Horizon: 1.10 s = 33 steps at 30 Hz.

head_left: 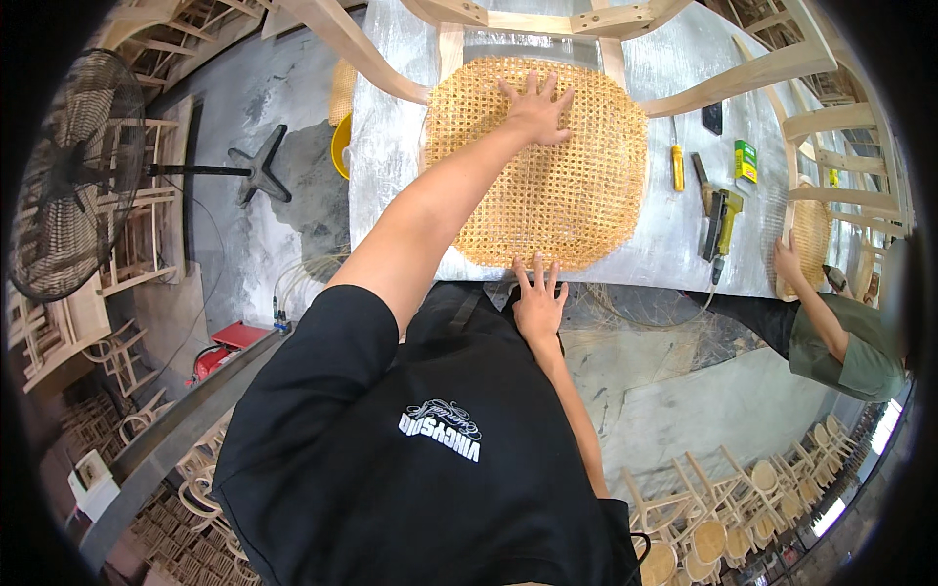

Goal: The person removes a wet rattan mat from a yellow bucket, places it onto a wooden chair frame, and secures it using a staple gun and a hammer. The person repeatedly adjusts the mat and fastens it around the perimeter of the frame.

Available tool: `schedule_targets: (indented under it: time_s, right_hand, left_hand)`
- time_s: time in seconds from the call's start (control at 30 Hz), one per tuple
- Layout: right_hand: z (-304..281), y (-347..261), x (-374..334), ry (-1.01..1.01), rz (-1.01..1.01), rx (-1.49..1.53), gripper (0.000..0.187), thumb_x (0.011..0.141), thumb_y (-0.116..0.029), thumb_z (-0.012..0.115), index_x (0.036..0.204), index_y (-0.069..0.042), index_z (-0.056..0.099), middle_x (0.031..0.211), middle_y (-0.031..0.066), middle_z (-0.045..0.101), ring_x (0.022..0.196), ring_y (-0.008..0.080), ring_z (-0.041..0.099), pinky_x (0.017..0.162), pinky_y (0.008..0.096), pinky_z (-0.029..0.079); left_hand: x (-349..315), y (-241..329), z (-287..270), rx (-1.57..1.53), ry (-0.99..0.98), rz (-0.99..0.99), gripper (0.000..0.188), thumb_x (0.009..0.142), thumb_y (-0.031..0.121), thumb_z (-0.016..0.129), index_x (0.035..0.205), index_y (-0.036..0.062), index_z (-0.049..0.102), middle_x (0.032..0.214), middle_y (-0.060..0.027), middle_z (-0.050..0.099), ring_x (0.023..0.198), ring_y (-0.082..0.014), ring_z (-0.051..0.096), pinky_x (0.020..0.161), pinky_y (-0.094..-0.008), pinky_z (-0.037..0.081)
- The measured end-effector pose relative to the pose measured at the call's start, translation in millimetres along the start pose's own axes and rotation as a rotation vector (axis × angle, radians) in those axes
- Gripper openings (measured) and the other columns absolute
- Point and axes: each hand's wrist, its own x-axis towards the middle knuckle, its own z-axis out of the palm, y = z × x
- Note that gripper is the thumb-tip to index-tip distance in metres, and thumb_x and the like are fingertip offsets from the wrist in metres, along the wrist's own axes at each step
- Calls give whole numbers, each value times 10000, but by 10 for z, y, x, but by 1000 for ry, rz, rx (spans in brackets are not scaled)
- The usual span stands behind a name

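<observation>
A sheet of woven cane webbing (576,186), golden and roughly octagonal, lies over the seat of a pale wooden chair frame (532,23) on the table. My left hand (535,109) is stretched across the sheet and rests flat on its far part, fingers spread. At the near edge, the fingertips of my right hand (538,305) touch the webbing, its fingers apart. Neither hand grips anything. To the right of the seat lie a yellow-handled tool (677,168), a green-yellow air stapler (723,223) and a small green-and-yellow box (746,161).
A black phone-like slab (712,118) lies on the worktable (391,137). At right, a co-worker's hand (786,260) touches another chair's cane seat (811,234). A standing fan (73,176) and yellow bucket (340,146) are at left. Many chair frames surround the area.
</observation>
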Motion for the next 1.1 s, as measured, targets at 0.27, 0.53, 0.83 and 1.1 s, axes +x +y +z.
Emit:
schedule_targets:
  time_s: [0.27,0.53,0.83,1.1]
  right_hand:
    - [75,61,-11,72,-2,-23,768,851,-137,647,1540,-339,376,1629,71,307,1484,407,277,1038,687,369]
    - [47,26,18,68,-16,-17,714,892,-138,615,1528,-368,385,1634,50,298,1485,396,290,1014,694,384]
    - [50,35,27,24,32,-30,703,896,-137,620,1520,-365,393,1632,62,292,1485,411,285,1017,723,357]
    - [12,28,42,20,11,20,651,918,-110,576,1507,-339,422,1575,82,356,1468,432,304,1014,750,335]
  left_hand:
    - [60,-9,75,64,14,25,973,837,760,564,1613,358,135,1695,-88,34,1541,-403,53,1105,-819,102]
    - [15,-152,61,93,24,32,1015,793,750,620,1605,326,184,1689,-111,95,1536,-407,103,1109,-801,139]
    - [24,-49,-6,-56,-35,73,1063,765,637,727,1606,224,222,1674,-176,125,1531,-418,106,1182,-679,166]
    - [103,-119,169,110,62,72,1040,777,781,634,1606,350,178,1688,-122,84,1530,-435,98,1079,-843,135]
